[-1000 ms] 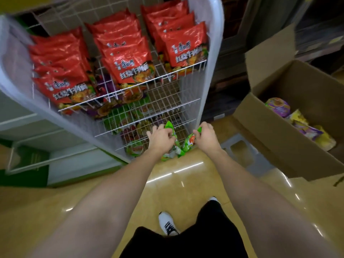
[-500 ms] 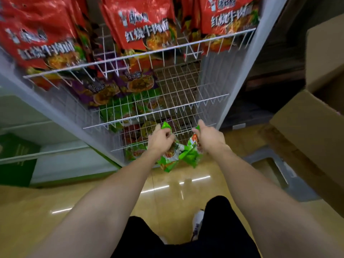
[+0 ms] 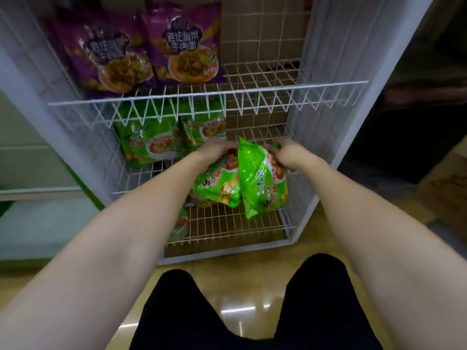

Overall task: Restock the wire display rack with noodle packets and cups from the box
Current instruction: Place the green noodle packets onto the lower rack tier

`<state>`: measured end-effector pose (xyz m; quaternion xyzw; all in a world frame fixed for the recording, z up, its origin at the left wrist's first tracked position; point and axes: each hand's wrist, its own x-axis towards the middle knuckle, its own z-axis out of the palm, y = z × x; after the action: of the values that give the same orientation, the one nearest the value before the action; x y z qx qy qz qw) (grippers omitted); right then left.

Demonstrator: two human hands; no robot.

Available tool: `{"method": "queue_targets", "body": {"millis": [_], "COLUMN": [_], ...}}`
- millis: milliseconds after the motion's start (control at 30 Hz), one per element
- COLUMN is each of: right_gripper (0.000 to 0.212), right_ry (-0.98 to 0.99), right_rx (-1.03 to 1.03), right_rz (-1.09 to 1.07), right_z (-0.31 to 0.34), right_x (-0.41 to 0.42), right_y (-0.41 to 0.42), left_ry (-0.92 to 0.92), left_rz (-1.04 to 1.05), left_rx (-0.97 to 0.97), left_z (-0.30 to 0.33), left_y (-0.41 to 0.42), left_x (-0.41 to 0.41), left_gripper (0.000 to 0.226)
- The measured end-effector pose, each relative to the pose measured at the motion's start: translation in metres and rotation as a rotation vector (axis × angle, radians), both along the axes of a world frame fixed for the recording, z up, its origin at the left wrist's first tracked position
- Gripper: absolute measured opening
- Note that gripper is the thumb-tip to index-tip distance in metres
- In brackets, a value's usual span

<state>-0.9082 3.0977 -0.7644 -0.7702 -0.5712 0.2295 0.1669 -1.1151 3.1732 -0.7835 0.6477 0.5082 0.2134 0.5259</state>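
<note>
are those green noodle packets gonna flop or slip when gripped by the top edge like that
Probably they flop a little: the green packets hang crumpled from the left hand and right hand. The glossy film looks slippery. Likely light, since each hangs from a pinch.

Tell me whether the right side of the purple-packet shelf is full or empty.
Empty. On that shelf two purple packets fill only the left and middle; to their right, bare wire grid shows through.

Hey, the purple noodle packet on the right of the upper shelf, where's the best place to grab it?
Probably the purple packet by its top edge, coming from the front and above: it stands upright, leaning back, and the shelf's wire front rail screens its bottom edge.
</note>
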Motion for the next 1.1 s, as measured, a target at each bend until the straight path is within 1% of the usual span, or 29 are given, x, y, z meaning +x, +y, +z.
{"method": "queue_targets", "body": {"millis": [33, 67, 133, 167, 200, 267, 300, 333, 400, 467, 533, 600, 733, 800, 833, 867, 900, 933, 967, 1000, 1067, 1100], "right_gripper": [0.056, 0.051, 0.042, 0.039, 0.038, 0.039, 0.037, 0.038, 0.041, 0.042, 0.041, 0.037, 0.033, 0.029, 0.028, 0.028, 0.033, 0.042, 0.048, 0.052, 0.052, 0.053], "right_ry": [0.057, 0.092, 0.119, 0.155, 0.224, 0.382, 0.396, 0.381, 0.414, 0.520, 0.604, 0.690, 0.905, 0.979, 1.009, 1.026, 1.017, 0.968, 0.935, 0.913, 0.872, 0.853], "right_rx": [0.013, 0.032, 0.057, 0.066, 0.070, 0.060, 0.052, 0.038, 0.037, 0.070, 0.104, 0.124, 0.217, 0.336, 0.398, 0.455, 0.501, 0.528, 0.542, 0.563, 0.593, 0.610], "right_rz": [-0.026, -0.031, -0.049, -0.067, -0.087, -0.156, -0.177, -0.194, -0.232, -0.285, -0.343, -0.382, -0.502, -0.622, -0.692, -0.767, -0.821, -0.867, -0.897, -0.920, -0.933, -0.940], "right_z": [-0.001, -0.003, -0.008, -0.012, -0.015, -0.024, -0.026, -0.026, -0.025, -0.025, -0.025, -0.027, -0.031, -0.034, -0.038, -0.044, -0.057, -0.066, -0.068, -0.064, -0.049, -0.047], "right_x": [0.001, 0.001, 0.002, 0.002, 0.001, -0.001, -0.002, -0.004, -0.013, -0.020, -0.029, -0.037, -0.048, -0.047, -0.046, -0.044, -0.039, -0.036, -0.037, -0.041, -0.056, -0.059], "right_y": [0.001, 0.001, 0.003, 0.004, 0.004, 0.001, -0.001, -0.004, -0.005, 0.000, 0.003, 0.008, 0.020, 0.029, 0.034, 0.044, 0.058, 0.067, 0.070, 0.066, 0.053, 0.051], "left_ry": [-0.023, -0.020, -0.023, -0.044, -0.082, -0.141, -0.174, -0.208, -0.251, -0.254, -0.311, -0.359, -0.473, -0.575, -0.623, -0.668, -0.706, -0.727, -0.729, -0.747, -0.868, -0.886], "left_rz": [-0.017, -0.035, -0.088, -0.105, -0.122, -0.143, -0.138, -0.119, -0.079, -0.042, 0.062, 0.173, 0.374, 0.470, 0.514, 0.550, 0.577, 0.596, 0.604, 0.609, 0.634, 0.634], "left_rx": [-0.040, -0.077, -0.157, -0.188, -0.213, -0.242, -0.260, -0.275, -0.217, -0.095, -0.014, 0.018, -0.068, -0.101, -0.132, -0.167, -0.179, -0.174, -0.159, -0.157, -0.185, -0.183], "left_z": [-0.002, -0.003, -0.001, 0.000, -0.001, -0.004, -0.006, -0.006, -0.001, 0.006, 0.002, -0.003, -0.009, -0.028, -0.035, -0.032, -0.040, -0.048, -0.048, -0.051, -0.078, -0.093], "left_y": [0.002, 0.004, 0.004, 0.002, 0.000, -0.005, -0.006, -0.006, -0.010, -0.013, -0.014, -0.011, 0.001, 0.036, 0.050, 0.049, 0.057, 0.067, 0.067, 0.066, 0.092, 0.107], "left_x": [0.000, -0.002, -0.006, -0.010, -0.016, -0.028, -0.034, -0.040, -0.049, -0.055, -0.061, -0.068, -0.086, -0.092, -0.091, -0.087, -0.084, -0.081, -0.077, -0.072, -0.062, -0.056], "left_gripper": [0.049, 0.047, 0.033, 0.030, 0.034, 0.055, 0.062, 0.061, 0.051, 0.052, 0.067, 0.087, 0.117, 0.132, 0.136, 0.131, 0.116, 0.099, 0.092, 0.098, 0.122, 0.127]}}
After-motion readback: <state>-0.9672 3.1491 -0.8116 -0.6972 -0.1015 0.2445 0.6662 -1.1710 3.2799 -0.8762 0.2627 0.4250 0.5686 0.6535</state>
